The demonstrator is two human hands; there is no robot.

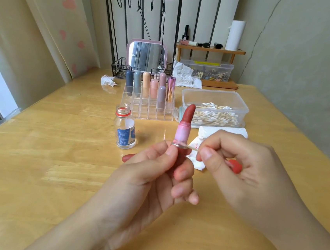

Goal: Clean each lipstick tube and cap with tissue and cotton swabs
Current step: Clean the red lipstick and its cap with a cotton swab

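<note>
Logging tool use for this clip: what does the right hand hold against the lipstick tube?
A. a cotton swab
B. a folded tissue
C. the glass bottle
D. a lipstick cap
A: the right hand pinches a thin cotton swab whose tip meets the rim of the open lipstick tube, which the left hand holds upright.

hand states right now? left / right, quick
Left hand: closed, gripping the uncapped lipstick upright.
Right hand: closed, pinching a cotton swab whose tip touches the lipstick's collar.
</note>
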